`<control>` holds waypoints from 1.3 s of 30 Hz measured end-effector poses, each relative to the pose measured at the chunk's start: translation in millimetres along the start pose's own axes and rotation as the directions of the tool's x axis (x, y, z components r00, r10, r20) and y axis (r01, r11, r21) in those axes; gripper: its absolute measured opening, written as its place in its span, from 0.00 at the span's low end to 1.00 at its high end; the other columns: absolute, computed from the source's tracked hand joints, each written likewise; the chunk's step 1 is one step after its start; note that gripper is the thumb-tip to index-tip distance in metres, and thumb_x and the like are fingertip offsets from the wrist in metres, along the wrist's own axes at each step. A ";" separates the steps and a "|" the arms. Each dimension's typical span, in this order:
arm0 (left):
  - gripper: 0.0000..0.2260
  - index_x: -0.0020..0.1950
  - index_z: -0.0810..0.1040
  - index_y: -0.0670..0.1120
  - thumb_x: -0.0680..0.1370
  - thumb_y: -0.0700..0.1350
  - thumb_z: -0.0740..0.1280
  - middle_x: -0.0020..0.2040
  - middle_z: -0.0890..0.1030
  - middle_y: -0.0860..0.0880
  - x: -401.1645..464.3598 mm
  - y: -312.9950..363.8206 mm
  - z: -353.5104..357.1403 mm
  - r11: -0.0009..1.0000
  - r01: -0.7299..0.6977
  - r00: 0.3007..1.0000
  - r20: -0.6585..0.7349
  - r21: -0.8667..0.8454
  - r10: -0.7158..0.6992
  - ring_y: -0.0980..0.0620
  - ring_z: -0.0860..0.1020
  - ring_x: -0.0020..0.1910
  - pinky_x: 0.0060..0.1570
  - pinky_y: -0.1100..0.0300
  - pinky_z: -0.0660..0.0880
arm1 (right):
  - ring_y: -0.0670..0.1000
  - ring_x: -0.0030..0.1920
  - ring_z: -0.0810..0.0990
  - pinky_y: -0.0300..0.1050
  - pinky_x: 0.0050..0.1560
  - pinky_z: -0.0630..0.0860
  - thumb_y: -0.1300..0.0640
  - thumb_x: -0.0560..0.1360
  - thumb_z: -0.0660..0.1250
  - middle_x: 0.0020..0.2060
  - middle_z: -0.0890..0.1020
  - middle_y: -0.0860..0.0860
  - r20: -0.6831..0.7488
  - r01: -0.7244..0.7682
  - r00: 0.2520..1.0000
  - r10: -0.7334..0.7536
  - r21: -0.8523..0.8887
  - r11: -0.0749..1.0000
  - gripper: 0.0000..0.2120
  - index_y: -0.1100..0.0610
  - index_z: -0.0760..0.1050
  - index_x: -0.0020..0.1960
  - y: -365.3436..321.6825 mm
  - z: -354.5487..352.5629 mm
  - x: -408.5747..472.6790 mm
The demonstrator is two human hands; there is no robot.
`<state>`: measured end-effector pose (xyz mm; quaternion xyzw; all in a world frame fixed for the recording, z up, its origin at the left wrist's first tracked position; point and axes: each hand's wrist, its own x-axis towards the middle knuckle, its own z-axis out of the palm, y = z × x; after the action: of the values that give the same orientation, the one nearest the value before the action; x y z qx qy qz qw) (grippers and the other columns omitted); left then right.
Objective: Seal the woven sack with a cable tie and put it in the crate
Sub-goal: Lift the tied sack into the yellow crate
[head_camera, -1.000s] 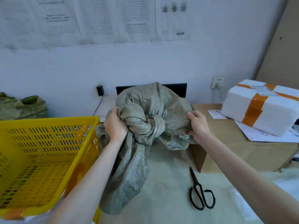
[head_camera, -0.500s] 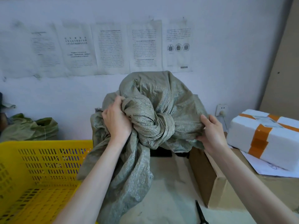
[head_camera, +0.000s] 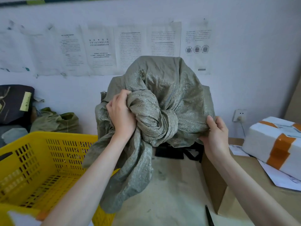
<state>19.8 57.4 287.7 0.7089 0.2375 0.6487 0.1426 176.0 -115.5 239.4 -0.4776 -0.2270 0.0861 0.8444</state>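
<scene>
Both hands hold the grey-green woven sack (head_camera: 162,98) up above the bench (head_camera: 171,193), in front of the far wall: the left hand (head_camera: 121,118) has a closed grip on the bunched, twisted neck, and the right hand (head_camera: 215,132) pinches a fold at the sack's right edge. One loose end hangs down beside the yellow crate (head_camera: 32,168), which sits at the near left.

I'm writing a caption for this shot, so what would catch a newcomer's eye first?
The grey-green woven sack, bunched and twisted, fills the centre, gripped by the left hand at its gathered neck and the right hand at its right edge. The bright yellow crate sits lower left; a white box with orange tape rests at right.
</scene>
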 end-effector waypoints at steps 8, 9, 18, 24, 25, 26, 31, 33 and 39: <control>0.09 0.50 0.77 0.42 0.73 0.36 0.62 0.46 0.77 0.49 14.6 -12.1 -14.8 0.998 -0.054 0.997 -0.050 0.029 0.055 0.54 0.68 0.50 0.52 0.54 0.60 | 0.51 0.45 0.71 0.48 0.41 0.70 0.57 0.80 0.59 0.39 0.73 0.52 0.040 0.007 0.999 -0.008 0.022 1.000 0.10 0.54 0.66 0.40 1.3 25.1 -2.2; 0.09 0.50 0.77 0.42 0.73 0.36 0.62 0.46 0.78 0.48 17.9 -16.0 -19.5 0.998 -0.052 0.997 -0.054 0.033 0.054 0.54 0.68 0.50 0.52 0.54 0.61 | 0.51 0.45 0.72 0.49 0.42 0.70 0.57 0.80 0.59 0.39 0.74 0.51 0.046 0.007 0.999 -0.008 0.024 1.000 0.10 0.54 0.66 0.40 1.4 31.4 -4.8; 0.09 0.50 0.78 0.42 0.72 0.39 0.62 0.48 0.79 0.45 44.9 -72.0 -93.2 0.995 -0.039 0.996 -0.079 0.091 0.047 0.53 0.67 0.51 0.52 0.54 0.61 | 0.45 0.39 0.78 0.45 0.39 0.75 0.59 0.81 0.57 0.36 0.80 0.45 0.089 -0.004 0.996 0.000 0.047 0.999 0.13 0.53 0.68 0.38 19.7 115.1 -54.7; 0.14 0.52 0.77 0.43 0.72 0.46 0.58 0.50 0.80 0.46 64.4 -139.0 -184.8 0.989 -0.081 0.993 -0.077 0.123 0.091 0.47 0.72 0.55 0.52 0.57 0.59 | 0.48 0.41 0.77 0.44 0.36 0.74 0.58 0.81 0.58 0.37 0.79 0.48 0.090 0.004 0.996 -0.007 0.033 0.999 0.12 0.54 0.68 0.39 46.6 202.2 -116.7; 0.15 0.52 0.77 0.43 0.71 0.47 0.57 0.50 0.80 0.46 69.2 -153.1 -205.9 0.988 -0.093 0.992 -0.072 0.126 0.103 0.46 0.73 0.55 0.52 0.57 0.59 | 0.49 0.40 0.77 0.45 0.37 0.73 0.58 0.81 0.58 0.37 0.79 0.48 0.090 0.011 0.996 -0.012 0.021 1.000 0.12 0.54 0.68 0.38 53.3 221.1 -130.0; 0.16 0.52 0.77 0.44 0.71 0.48 0.56 0.50 0.80 0.46 72.9 -162.8 -222.1 0.986 -0.104 0.991 -0.074 0.132 0.115 0.46 0.73 0.55 0.52 0.57 0.59 | 0.51 0.41 0.77 0.47 0.38 0.72 0.57 0.80 0.58 0.37 0.78 0.49 0.084 0.018 0.996 -0.018 0.001 1.000 0.12 0.54 0.68 0.38 57.7 234.9 -140.1; 0.09 0.50 0.77 0.45 0.73 0.41 0.60 0.43 0.75 0.53 90.7 -203.1 -294.3 0.981 -0.099 0.990 -0.079 0.168 0.114 0.46 0.74 0.51 0.50 0.57 0.59 | 0.54 0.42 0.72 0.53 0.38 0.69 0.55 0.78 0.60 0.40 0.72 0.56 0.088 0.030 0.996 -0.022 -0.084 0.996 0.05 0.56 0.68 0.45 69.9 293.6 -188.5; 0.09 0.50 0.76 0.44 0.73 0.41 0.60 0.42 0.76 0.51 95.6 -214.7 -316.9 0.976 -0.095 0.993 -0.054 0.198 0.108 0.45 0.74 0.51 0.49 0.57 0.58 | 0.55 0.42 0.74 0.57 0.40 0.73 0.56 0.79 0.59 0.41 0.73 0.56 0.092 -0.021 0.995 0.031 -0.107 0.994 0.05 0.56 0.68 0.44 68.0 312.0 -205.6; 0.09 0.52 0.76 0.43 0.74 0.40 0.61 0.45 0.81 0.42 97.6 -230.2 -352.8 0.964 -0.069 0.998 0.020 0.255 0.066 0.42 0.76 0.51 0.50 0.53 0.61 | 0.57 0.44 0.78 0.64 0.44 0.78 0.56 0.79 0.59 0.41 0.76 0.55 0.096 -0.102 0.988 0.125 -0.212 0.972 0.07 0.55 0.68 0.43 64.7 329.3 -243.6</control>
<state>-359.1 265.8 294.9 0.7326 0.2940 0.6131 0.0291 -187.6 83.2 256.6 -0.5694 -0.2526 0.1361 0.7703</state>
